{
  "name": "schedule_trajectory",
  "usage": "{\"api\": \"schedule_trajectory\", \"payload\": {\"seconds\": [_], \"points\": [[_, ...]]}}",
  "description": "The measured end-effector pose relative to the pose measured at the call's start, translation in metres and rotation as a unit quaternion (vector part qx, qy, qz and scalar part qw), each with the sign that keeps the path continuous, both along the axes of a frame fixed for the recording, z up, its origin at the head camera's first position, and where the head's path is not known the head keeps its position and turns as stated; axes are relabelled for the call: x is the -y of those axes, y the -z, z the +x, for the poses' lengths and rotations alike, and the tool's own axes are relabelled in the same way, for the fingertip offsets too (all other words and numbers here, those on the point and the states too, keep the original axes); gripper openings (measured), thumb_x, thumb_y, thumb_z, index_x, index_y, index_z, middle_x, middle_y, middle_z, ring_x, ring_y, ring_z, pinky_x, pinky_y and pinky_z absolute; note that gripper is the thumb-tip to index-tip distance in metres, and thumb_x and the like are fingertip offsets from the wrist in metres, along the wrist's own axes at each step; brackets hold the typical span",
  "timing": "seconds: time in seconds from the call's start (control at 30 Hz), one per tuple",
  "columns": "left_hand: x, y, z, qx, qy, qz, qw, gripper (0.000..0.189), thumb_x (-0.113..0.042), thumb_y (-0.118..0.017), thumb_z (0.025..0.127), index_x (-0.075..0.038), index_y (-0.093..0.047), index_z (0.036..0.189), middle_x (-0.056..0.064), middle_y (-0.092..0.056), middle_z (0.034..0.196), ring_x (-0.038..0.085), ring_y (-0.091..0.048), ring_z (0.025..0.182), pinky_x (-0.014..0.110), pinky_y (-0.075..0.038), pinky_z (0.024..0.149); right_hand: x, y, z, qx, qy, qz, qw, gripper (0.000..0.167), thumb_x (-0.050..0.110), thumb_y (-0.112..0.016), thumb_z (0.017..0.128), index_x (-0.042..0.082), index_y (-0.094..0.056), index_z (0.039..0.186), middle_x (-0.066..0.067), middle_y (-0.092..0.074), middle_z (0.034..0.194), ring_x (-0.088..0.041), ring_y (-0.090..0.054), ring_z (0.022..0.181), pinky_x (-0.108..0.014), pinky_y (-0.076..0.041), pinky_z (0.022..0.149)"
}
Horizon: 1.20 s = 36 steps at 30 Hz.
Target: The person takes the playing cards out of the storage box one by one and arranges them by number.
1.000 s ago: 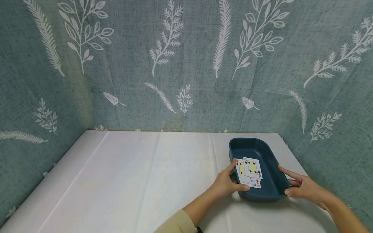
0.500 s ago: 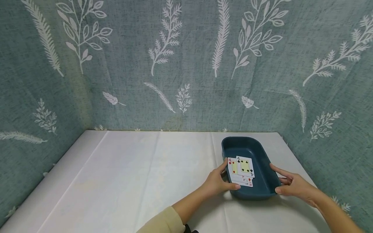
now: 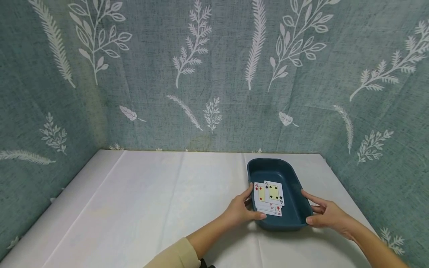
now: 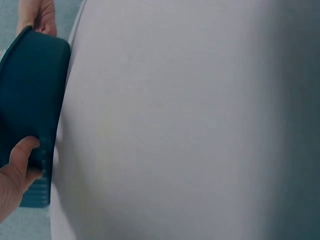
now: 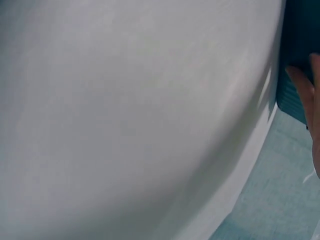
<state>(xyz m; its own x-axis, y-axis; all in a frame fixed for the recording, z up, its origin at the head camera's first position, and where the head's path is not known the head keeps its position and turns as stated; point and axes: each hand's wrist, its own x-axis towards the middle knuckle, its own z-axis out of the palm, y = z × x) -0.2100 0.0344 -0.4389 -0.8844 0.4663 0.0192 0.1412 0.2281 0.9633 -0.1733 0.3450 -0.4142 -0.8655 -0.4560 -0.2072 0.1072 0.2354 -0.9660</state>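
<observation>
A dark teal plastic bin (image 3: pixel 295 197) is at the right part of the table, between both hands. Inside it, along the left side, lie several overlapping playing cards (image 3: pixel 274 193), a four of spades on top and a four of diamonds partly under it. My left hand (image 3: pixel 239 210) grips the bin's left wall, its thumb over the near left rim. On the opposite side my right hand (image 3: pixel 330 215) holds the right wall between thumb and fingers. In the left wrist view the left fingers (image 4: pixel 22 152) press the ribbed outer wall.
White cloth (image 3: pixel 134 208) with fold lines covers the table. Behind and at both sides rises a grey-green curtain (image 3: pixel 231 111) with a white leaf print. The right wrist view shows the cloth's edge (image 5: pixel 240 200) beside the bin.
Both hands have moved the bin to the left across the table, with the cards inside it. The hold of each hand on the walls looks the same.
</observation>
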Motion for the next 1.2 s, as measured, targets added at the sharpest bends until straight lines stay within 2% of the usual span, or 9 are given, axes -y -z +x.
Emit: {"api": "schedule_trajectory", "payload": {"seconds": [0.2,0.33,0.4,0.63,0.83,1.2], "points": [[0.011,-0.001,0.001,0.008,-0.015,-0.014,0.9998,0.103,-0.017,-0.084,0.07,-0.009,-0.021,0.151,0.01,-0.032,0.152,0.031,-0.041,0.132,0.039,-0.04,0.101,0.012,0.001,0.0,-0.001,0.006,0.007,1.0,0.076,0.008,-0.063,0.09,0.03,-0.022,0.15,-0.039,-0.037,0.136,-0.012,-0.063,0.102,-0.031,-0.054,0.08],[0.019,-0.001,0.002,0.009,-0.019,-0.028,0.9994,0.104,-0.018,-0.085,0.07,-0.01,-0.021,0.151,0.01,-0.033,0.151,0.033,-0.042,0.132,0.042,-0.04,0.101,0.02,0.002,0.0,0.002,0.012,0.016,0.9998,0.08,0.009,-0.064,0.089,0.014,-0.014,0.151,-0.039,-0.033,0.138,-0.012,-0.062,0.105,-0.03,-0.052,0.081],[0.023,-0.002,0.002,0.011,-0.018,-0.026,0.9994,0.104,-0.018,-0.085,0.07,-0.01,-0.021,0.151,0.01,-0.033,0.151,0.034,-0.042,0.132,0.042,-0.041,0.101,0.025,0.001,0.0,0.004,0.016,0.019,0.9997,0.083,0.01,-0.065,0.089,0.009,-0.011,0.151,-0.04,-0.03,0.139,-0.013,-0.061,0.106,-0.03,-0.052,0.082],[0.037,-0.006,0.003,0.017,-0.014,-0.021,0.9995,0.102,-0.016,-0.084,0.071,-0.01,-0.021,0.151,0.01,-0.03,0.153,0.033,-0.041,0.132,0.043,-0.039,0.103,0.039,0.0,0.0,0.002,0.026,0.015,0.9995,0.087,0.01,-0.068,0.086,0.007,-0.01,0.15,-0.04,-0.028,0.14,-0.015,-0.06,0.11,-0.031,-0.052,0.083],[0.049,-0.003,0.004,0.008,-0.006,-0.005,0.9999,0.103,-0.013,-0.084,0.071,-0.007,-0.019,0.151,0.012,-0.027,0.154,0.035,-0.042,0.131,0.045,-0.039,0.102,0.05,0.004,0.001,-0.003,0.018,0.002,0.9998,0.088,0.008,-0.069,0.085,0.004,-0.009,0.15,-0.04,-0.03,0.139,-0.014,-0.06,0.109,-0.031,-0.052,0.083],[0.061,0.0,0.003,0.017,0.008,0.004,0.9998,0.103,-0.015,-0.082,0.073,-0.008,-0.017,0.151,0.012,-0.024,0.155,0.036,-0.041,0.131,0.042,-0.042,0.1,0.06,0.004,0.001,-0.014,0.025,0.005,0.9996,0.089,0.009,-0.07,0.085,0.003,-0.01,0.15,-0.04,-0.033,0.137,-0.021,-0.06,0.111,-0.03,-0.052,0.082]]}}
